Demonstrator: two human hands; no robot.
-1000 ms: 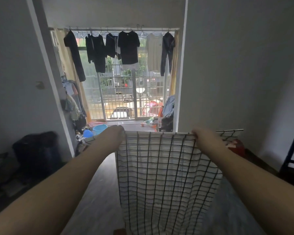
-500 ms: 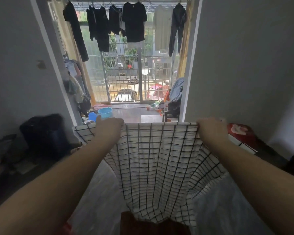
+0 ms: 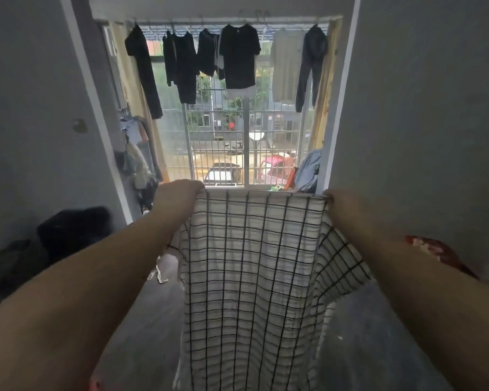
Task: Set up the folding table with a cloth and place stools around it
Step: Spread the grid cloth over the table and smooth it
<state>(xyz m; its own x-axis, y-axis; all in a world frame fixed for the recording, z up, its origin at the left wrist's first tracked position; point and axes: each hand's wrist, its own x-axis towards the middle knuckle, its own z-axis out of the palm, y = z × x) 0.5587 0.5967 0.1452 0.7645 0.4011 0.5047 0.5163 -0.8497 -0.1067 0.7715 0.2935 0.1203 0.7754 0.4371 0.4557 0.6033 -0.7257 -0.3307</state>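
Both hands, left (image 3: 178, 194) and right (image 3: 346, 206), grip the top edge of a checked cloth (image 3: 251, 263), which hangs down between the outstretched arms.

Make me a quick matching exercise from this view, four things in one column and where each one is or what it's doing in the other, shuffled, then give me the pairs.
Column one:
1. checked cloth
2. black T-shirt
3. dark bag
4. left hand

Column two:
A. on the floor by the left wall
B. hanging on the rail at the window
C. gripping the cloth's top left corner
D. held up by both hands, draping down

Pairs: 1-D, 2-B, 3-A, 4-C. The right hand grips the other corner.
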